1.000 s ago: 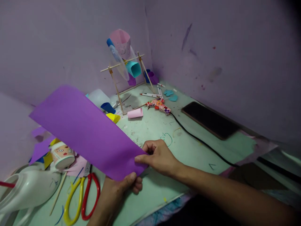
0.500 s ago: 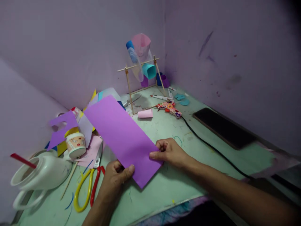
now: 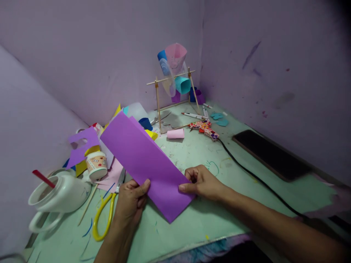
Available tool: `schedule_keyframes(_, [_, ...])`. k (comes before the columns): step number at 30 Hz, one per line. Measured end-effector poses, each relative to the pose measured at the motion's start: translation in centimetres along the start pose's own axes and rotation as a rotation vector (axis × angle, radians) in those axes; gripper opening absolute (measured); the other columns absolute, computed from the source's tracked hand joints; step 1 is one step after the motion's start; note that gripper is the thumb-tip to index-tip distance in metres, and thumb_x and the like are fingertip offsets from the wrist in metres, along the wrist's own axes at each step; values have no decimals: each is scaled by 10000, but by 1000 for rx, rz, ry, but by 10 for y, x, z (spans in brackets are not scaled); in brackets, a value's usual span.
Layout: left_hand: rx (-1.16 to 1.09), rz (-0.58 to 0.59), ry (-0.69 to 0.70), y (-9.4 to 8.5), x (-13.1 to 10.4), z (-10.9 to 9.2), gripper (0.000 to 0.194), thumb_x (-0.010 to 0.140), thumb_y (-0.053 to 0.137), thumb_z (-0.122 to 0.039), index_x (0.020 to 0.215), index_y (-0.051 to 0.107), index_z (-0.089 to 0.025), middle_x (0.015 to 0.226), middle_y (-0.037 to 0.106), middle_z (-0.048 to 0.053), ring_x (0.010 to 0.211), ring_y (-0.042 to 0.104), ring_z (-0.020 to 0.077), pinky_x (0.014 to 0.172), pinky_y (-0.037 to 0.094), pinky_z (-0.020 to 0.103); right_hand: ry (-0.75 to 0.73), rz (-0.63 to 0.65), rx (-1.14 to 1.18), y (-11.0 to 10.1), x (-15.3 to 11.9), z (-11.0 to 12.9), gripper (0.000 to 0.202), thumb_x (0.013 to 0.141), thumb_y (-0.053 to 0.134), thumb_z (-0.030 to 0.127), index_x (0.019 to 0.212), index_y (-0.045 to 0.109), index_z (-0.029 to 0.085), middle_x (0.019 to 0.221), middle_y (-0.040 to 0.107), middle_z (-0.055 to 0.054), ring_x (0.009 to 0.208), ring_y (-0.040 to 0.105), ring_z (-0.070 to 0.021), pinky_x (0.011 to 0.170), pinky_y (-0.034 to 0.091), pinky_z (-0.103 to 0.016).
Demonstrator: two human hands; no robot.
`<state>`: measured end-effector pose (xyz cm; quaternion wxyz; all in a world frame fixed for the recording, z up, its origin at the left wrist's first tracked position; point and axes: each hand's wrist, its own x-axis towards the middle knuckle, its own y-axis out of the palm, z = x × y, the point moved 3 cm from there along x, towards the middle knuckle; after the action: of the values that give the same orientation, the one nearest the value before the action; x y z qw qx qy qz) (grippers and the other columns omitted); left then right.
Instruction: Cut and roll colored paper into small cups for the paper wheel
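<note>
A folded sheet of purple paper (image 3: 145,164) is held up at a slant over the table between both hands. My left hand (image 3: 131,199) pinches its lower left edge, thumb on the front face. At the lower right edge my right hand (image 3: 201,182) grips the paper between thumb and bent fingers. Behind the front layer a second purple layer shows along the upper edge. Beside my left hand lie scissors (image 3: 105,215) with a yellow handle loop; the hand and forearm hide their other loop.
Left stand a white pitcher (image 3: 65,193), a paper cup (image 3: 96,165) and paper scraps. A stick frame (image 3: 157,98) carrying paper cups stands at the back. A glue gun (image 3: 204,128), its cord (image 3: 241,166), a pink paper roll (image 3: 175,134) and a phone (image 3: 270,153) lie to the right.
The view has shifted, so the scene sits further right. The paper's layers have parted slightly along the upper edge. My left hand has slid a little up the left edge and covers the scissors' red loop.
</note>
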<state>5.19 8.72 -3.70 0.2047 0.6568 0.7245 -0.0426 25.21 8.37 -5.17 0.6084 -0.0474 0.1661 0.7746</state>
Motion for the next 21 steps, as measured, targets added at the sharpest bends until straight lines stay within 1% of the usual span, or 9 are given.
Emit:
schedule_keyframes(2, [-26, -32, 31, -6, 3, -8, 333, 503, 801, -252, 456, 498, -124, 314, 349, -100, 263, 226, -22, 300, 177, 106, 18, 19, -25, 0, -1, 0, 281, 480, 735, 210, 471, 458, 165, 400, 463, 68, 385, 392, -45, 394, 278, -190])
schedule_keyframes(3, [-39, -44, 48, -10, 4, -13, 328, 499, 796, -243, 458, 493, -125, 317, 360, -98, 260, 236, -21, 298, 186, 104, 29, 31, -49, 0, -2, 1, 282, 486, 726, 207, 468, 447, 169, 402, 461, 67, 389, 397, -48, 397, 284, -192])
schedule_keyframes(6, [-72, -58, 92, -19, 6, -26, 282, 466, 786, -198, 534, 523, -123, 415, 486, -72, 283, 286, -21, 295, 204, 98, 35, 45, -134, -2, -2, 1, 288, 497, 708, 181, 458, 422, 174, 399, 428, 77, 396, 378, -46, 399, 266, -189])
schedule_keyframes(8, [-89, -63, 114, -20, 5, -30, 287, 486, 783, -200, 601, 526, -143, 457, 485, -88, 312, 323, -8, 294, 206, 93, 24, 33, -160, -3, -1, 0, 279, 504, 705, 174, 468, 429, 172, 406, 421, 79, 404, 372, -46, 400, 256, -187])
schedule_keyframes(11, [-79, -49, 104, -11, -2, -26, 278, 522, 782, -184, 664, 545, -154, 461, 455, -100, 328, 352, 12, 285, 204, 106, -9, 28, -162, -1, -1, -1, 263, 521, 708, 191, 493, 448, 170, 432, 441, 71, 422, 384, -52, 405, 263, -186])
schedule_keyframes(14, [-52, -17, 39, -1, -5, -15, 318, 475, 789, -88, 721, 591, -124, 514, 543, -58, 360, 424, 41, 305, 278, 133, -17, 58, -162, 4, -1, -1, 274, 520, 714, 205, 499, 443, 171, 448, 444, 68, 436, 389, -54, 408, 268, -186])
schedule_keyframes(16, [-85, -37, 11, -2, -2, -12, 335, 461, 793, -73, 739, 609, -100, 544, 587, -20, 383, 468, 61, 319, 320, 144, 8, 95, -166, 6, -2, -2, 283, 521, 713, 208, 500, 433, 173, 450, 443, 68, 435, 389, -54, 408, 270, -188])
schedule_keyframes(18, [-144, -90, 22, -12, 4, -14, 296, 470, 793, -87, 700, 607, -84, 518, 583, -15, 331, 419, 33, 289, 289, 126, 27, 123, -207, 5, -3, -4, 286, 523, 710, 199, 505, 426, 173, 447, 429, 73, 430, 373, -50, 406, 259, -188])
schedule_keyframes(21, [-205, -168, 80, -31, 13, -24, 238, 500, 759, -85, 583, 538, -112, 401, 466, -85, 239, 251, -23, 236, 192, 88, 34, 137, -316, 1, -3, -5, 290, 524, 713, 179, 515, 423, 171, 445, 393, 85, 431, 336, -43, 399, 226, -184])
